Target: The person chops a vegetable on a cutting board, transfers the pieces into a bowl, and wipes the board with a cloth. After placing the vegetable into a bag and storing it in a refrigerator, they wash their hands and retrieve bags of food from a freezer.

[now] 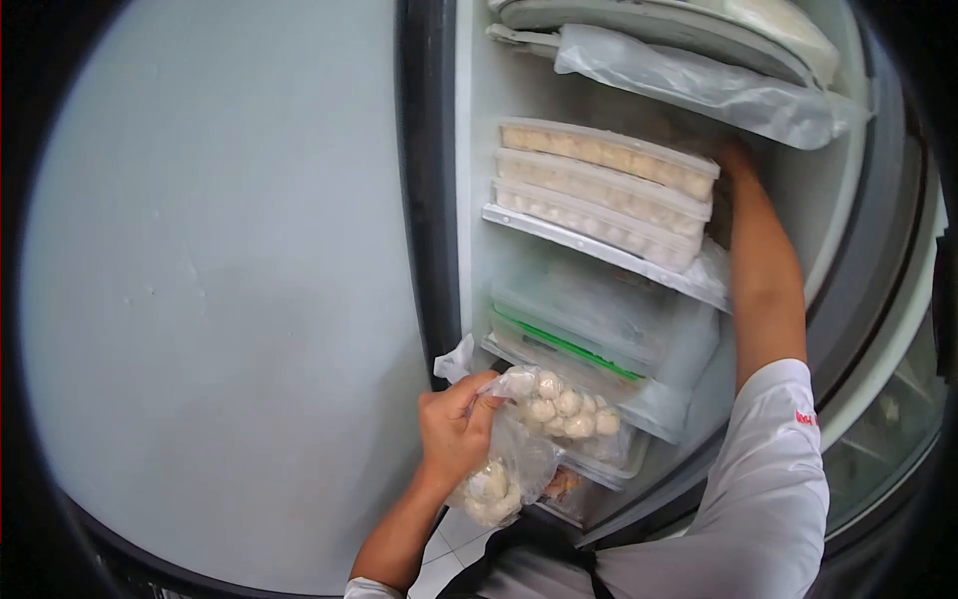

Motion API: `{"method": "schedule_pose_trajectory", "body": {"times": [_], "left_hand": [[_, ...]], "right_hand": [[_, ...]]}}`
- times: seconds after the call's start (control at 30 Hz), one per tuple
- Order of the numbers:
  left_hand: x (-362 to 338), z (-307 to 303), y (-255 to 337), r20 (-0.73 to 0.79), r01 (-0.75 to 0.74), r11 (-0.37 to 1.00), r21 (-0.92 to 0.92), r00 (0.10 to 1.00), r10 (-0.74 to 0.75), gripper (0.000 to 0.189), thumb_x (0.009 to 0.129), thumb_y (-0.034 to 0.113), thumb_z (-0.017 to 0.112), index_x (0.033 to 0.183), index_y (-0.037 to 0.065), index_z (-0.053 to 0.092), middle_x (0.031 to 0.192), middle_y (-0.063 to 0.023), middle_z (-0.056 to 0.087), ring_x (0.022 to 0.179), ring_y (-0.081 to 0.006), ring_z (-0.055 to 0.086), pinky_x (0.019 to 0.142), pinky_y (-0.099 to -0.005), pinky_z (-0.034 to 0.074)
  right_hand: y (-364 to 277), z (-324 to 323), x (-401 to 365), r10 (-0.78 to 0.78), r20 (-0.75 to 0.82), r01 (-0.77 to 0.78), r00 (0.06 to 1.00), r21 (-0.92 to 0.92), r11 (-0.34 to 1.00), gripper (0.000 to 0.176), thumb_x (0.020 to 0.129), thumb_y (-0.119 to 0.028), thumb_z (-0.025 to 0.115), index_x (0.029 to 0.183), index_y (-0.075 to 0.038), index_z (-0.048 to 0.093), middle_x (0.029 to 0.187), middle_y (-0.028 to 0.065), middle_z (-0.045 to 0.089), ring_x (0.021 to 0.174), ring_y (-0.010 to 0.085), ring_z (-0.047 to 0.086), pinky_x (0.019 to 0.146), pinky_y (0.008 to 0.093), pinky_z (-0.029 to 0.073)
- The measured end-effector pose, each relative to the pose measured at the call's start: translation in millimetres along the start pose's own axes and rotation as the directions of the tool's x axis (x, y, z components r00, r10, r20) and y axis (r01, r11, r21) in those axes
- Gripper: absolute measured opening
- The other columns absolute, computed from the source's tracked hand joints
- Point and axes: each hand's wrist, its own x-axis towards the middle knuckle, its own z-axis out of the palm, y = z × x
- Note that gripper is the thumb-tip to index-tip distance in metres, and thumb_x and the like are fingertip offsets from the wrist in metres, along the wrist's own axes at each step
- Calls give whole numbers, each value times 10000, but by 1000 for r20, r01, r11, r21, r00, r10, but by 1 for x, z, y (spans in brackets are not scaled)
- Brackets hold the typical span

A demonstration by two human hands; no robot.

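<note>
Clear plastic bags of round white balls (pixel 567 407) hang from my left hand (pixel 457 424), whose fingers are closed around the gathered plastic at the bags' necks. A second cluster of balls (pixel 489 491) shows below that hand. My right arm reaches deep into the open fridge or freezer, and my right hand (pixel 736 158) is mostly hidden in shadow beside the stacked containers (pixel 609 185). Its fingers cannot be made out. Three clear lidded containers with pale pieces inside form that stack, on a white shelf (pixel 599 250).
Above the stack lies a plastic-wrapped item (pixel 699 90) beside a round tray edge (pixel 659 20). A green-rimmed clear container (pixel 569 344) sits on the shelf below. The large grey door panel (pixel 220 280) fills the left side.
</note>
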Motion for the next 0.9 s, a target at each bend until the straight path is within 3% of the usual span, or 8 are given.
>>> {"method": "schedule_pose_trajectory", "body": {"times": [0.27, 0.4, 0.6, 0.63, 0.67, 0.73, 0.8, 0.9], "left_hand": [[-7, 1, 8, -32, -13, 999, 51, 999, 15, 115, 873, 47, 680, 958, -25, 705, 685, -89, 676, 576, -104, 607, 545, -249, 460], [-5, 0, 11, -58, -38, 994, 100, 997, 43, 115, 875, 55, 683, 955, -25, 705, 679, -93, 667, 572, -112, 600, 545, -255, 459], [-5, -2, 23, -66, -8, 1000, 30, 998, 10, 128, 848, 44, 690, 957, -21, 706, 670, -100, 661, 553, -126, 599, 537, -262, 452], [-4, -2, 19, -66, -17, 999, 39, 998, 19, 129, 845, 41, 689, 958, -21, 706, 673, -101, 662, 556, -127, 602, 540, -261, 453], [-7, -2, 11, -64, -17, 998, 54, 998, 20, 131, 842, 37, 689, 958, -21, 705, 676, -102, 663, 559, -128, 605, 542, -260, 454], [-10, -2, 0, -60, -27, 997, 71, 998, 31, 133, 836, 31, 688, 958, -21, 703, 678, -103, 662, 562, -128, 609, 544, -259, 455], [-10, 3, -5, -58, -24, 996, 86, 998, 29, 135, 832, 24, 686, 959, -21, 702, 674, -103, 659, 563, -126, 612, 545, -258, 456], [-15, 6, -12, -59, -8, 998, 59, 998, 11, 121, 856, 46, 694, 959, -20, 702, 678, -88, 665, 569, -115, 604, 543, -254, 452]], "right_hand": [[28, -6, 6, -74, -161, 41, 984, -195, 980, 377, 912, -269, 541, 1179, -25, 643, 1213, 194, 638, 1113, 359, 623, 909, 471, 520], [0, -9, -32, 308, -569, -159, 762, 297, 942, 335, 909, -283, 537, 1075, -46, 706, 1158, 181, 666, 1063, 355, 650, 902, 475, 518], [-57, -75, -91, 688, -340, -254, 641, 752, 608, 366, 804, -271, 631, 905, 79, 667, 966, 286, 670, 942, 415, 664, 892, 508, 498], [-56, -62, -88, 712, -470, -159, 522, 766, 623, 316, 791, -208, 627, 814, 107, 633, 851, 296, 663, 866, 431, 663, 858, 507, 496], [-85, -91, -138, 708, -426, -18, 563, 850, 526, 273, 805, -167, 621, 822, 105, 634, 834, 265, 671, 848, 422, 664, 826, 471, 503], [-80, -86, -154, 707, -514, 161, 485, 848, 506, 242, 812, -147, 643, 819, 95, 641, 805, 225, 673, 817, 367, 668, 797, 428, 509], [-85, -98, -200, 646, -483, 230, 590, 868, 440, 243, 856, -164, 650, 870, 79, 649, 838, 191, 688, 797, 300, 667, 758, 384, 519], [-60, -114, -223, 553, -332, 377, 765, 925, 34, 220, 939, -150, 595, 993, 60, 631, 922, 149, 692, 802, 209, 655, 731, 323, 523]]}}
